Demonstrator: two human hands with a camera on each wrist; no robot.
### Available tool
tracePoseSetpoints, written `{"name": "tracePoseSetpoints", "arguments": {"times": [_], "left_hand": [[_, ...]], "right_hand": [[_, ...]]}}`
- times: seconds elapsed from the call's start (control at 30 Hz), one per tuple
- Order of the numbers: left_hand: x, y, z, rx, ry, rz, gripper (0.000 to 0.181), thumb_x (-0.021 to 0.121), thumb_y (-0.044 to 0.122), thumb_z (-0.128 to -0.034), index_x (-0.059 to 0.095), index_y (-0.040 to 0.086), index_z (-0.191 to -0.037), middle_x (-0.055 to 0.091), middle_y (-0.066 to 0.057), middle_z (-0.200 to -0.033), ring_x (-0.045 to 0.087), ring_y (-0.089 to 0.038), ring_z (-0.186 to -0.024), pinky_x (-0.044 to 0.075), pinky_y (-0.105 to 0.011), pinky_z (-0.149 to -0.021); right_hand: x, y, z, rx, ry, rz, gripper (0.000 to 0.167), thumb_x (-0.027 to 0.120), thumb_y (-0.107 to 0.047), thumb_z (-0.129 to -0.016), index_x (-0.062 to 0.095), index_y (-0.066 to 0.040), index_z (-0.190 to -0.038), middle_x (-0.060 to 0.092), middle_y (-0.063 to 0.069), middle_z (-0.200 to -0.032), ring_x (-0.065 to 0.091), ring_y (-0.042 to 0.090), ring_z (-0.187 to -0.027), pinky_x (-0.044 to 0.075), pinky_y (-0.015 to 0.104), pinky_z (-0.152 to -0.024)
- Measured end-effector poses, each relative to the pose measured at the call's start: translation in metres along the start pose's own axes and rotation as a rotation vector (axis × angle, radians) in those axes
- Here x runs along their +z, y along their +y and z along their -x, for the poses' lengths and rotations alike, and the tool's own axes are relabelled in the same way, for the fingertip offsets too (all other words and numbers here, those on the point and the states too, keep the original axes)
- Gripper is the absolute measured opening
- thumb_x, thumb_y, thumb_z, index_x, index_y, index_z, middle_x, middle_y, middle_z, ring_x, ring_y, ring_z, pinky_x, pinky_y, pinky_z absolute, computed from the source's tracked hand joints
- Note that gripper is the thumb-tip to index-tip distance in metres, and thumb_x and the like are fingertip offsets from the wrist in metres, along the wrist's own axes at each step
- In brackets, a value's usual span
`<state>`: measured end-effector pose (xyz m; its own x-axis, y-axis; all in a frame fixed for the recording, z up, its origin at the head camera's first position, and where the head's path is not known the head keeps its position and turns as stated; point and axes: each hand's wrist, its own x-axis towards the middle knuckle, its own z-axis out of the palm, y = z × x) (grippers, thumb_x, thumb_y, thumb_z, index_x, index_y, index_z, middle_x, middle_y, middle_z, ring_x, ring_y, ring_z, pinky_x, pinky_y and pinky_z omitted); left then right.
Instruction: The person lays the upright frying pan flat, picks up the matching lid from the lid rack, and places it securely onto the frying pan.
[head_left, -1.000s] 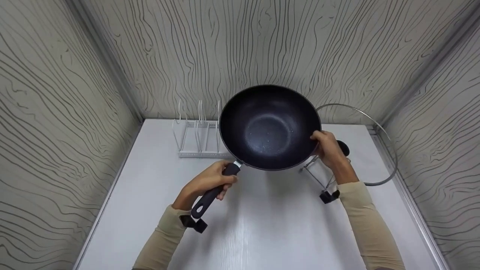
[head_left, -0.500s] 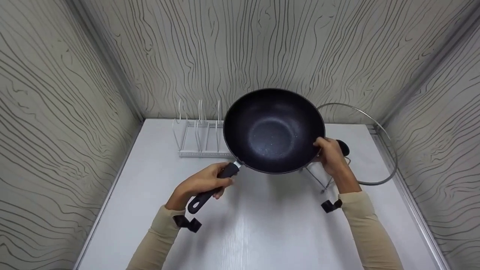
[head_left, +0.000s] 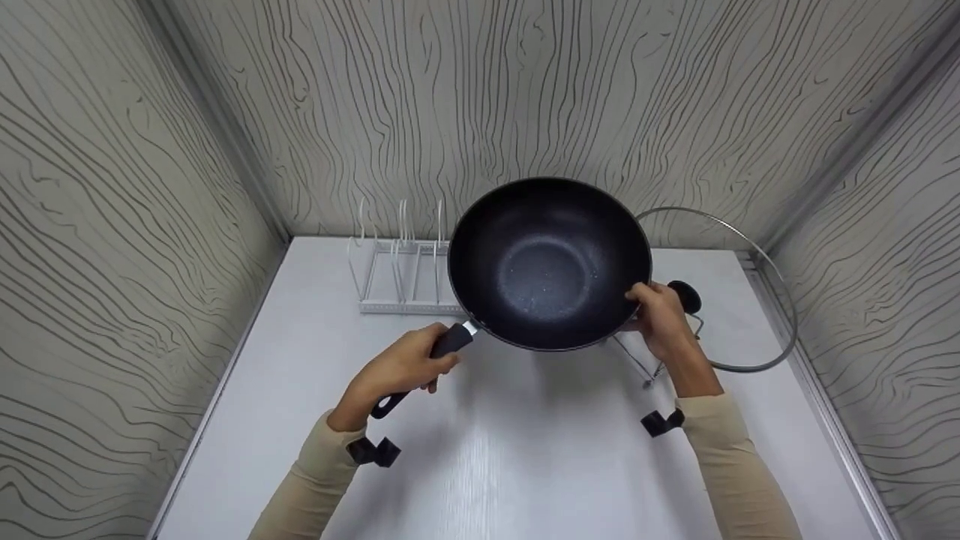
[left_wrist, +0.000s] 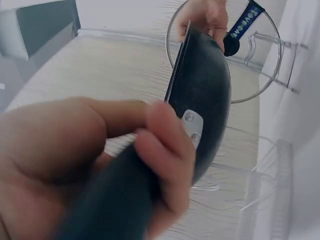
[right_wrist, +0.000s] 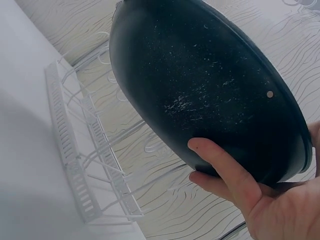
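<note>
A deep black wok (head_left: 547, 277) hangs above the white table, its inside turned toward the head camera. My left hand (head_left: 405, 364) grips its dark handle (head_left: 452, 341); the left wrist view shows fingers curled round that handle near a riveted metal bracket (left_wrist: 192, 127). At the opposite side, my right hand (head_left: 660, 319) holds the rim, thumb on the inside. From the right wrist view, two fingers (right_wrist: 225, 167) lie against the wok's scuffed underside (right_wrist: 200, 90). Behind the wok's left edge stands a white wire rack (head_left: 409, 308), partly hidden.
A glass lid with a metal rim (head_left: 793, 307) and black knob (head_left: 686, 296) leans at the right, beyond my right hand. Under it is a thin wire stand (head_left: 637, 364), mostly covered by the wok and hand. Patterned walls (head_left: 480, 90) enclose the white table (head_left: 510, 450).
The wok has shifted slightly right and toward me, still held by both hands. My left hand has moved a little left with the handle. Rack and lid stay in place.
</note>
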<state>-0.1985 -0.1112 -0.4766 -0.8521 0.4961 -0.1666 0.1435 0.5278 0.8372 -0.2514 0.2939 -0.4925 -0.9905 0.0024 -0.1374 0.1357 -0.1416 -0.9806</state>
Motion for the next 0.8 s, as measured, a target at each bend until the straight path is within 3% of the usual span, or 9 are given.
{"name": "tracePoseSetpoints", "arguments": {"times": [0.23, 0.37, 0.57, 0.8], "left_hand": [[0.017, 0.007, -0.002, -0.032, 0.316, -0.290, 0.014, 0.069, 0.010, -0.0940, 0.066, 0.000, -0.103, 0.063, -0.003, -0.076, 0.052, -0.014, -0.062, 0.041, -0.029, -0.057], [0.019, 0.007, -0.004, -0.050, 0.430, -0.361, 0.011, 0.074, 0.011, -0.0924, 0.065, 0.006, -0.087, 0.056, 0.002, -0.068, 0.047, -0.012, -0.056, 0.036, -0.027, -0.050], [0.017, 0.001, -0.005, -0.033, 0.496, -0.383, 0.012, 0.076, 0.008, -0.0892, 0.066, 0.009, -0.083, 0.053, 0.004, -0.066, 0.045, -0.011, -0.056, 0.034, -0.027, -0.050], [0.014, -0.002, -0.002, -0.011, 0.476, -0.322, 0.008, 0.077, 0.003, -0.0887, 0.075, 0.002, -0.096, 0.069, -0.003, -0.073, 0.053, -0.011, -0.058, 0.040, -0.025, -0.052]], "right_hand": [[0.002, 0.000, 0.002, 0.009, -0.008, -0.015, 0.051, 0.046, -0.002, -0.099, 0.036, 0.020, -0.144, 0.069, 0.007, -0.105, 0.075, 0.015, -0.090, 0.064, 0.031, -0.079], [0.005, 0.000, 0.001, 0.010, -0.013, -0.031, 0.044, 0.046, 0.000, -0.098, 0.040, 0.018, -0.138, 0.071, 0.007, -0.101, 0.076, 0.014, -0.089, 0.065, 0.033, -0.077], [0.007, -0.001, 0.001, 0.030, -0.037, -0.026, 0.049, 0.046, 0.000, -0.098, 0.037, 0.017, -0.143, 0.072, 0.006, -0.101, 0.075, 0.014, -0.088, 0.064, 0.031, -0.077], [0.009, -0.005, -0.001, 0.093, -0.087, -0.025, 0.054, 0.043, 0.002, -0.099, 0.030, 0.015, -0.149, 0.065, 0.008, -0.112, 0.071, 0.014, -0.096, 0.061, 0.028, -0.082]]}}
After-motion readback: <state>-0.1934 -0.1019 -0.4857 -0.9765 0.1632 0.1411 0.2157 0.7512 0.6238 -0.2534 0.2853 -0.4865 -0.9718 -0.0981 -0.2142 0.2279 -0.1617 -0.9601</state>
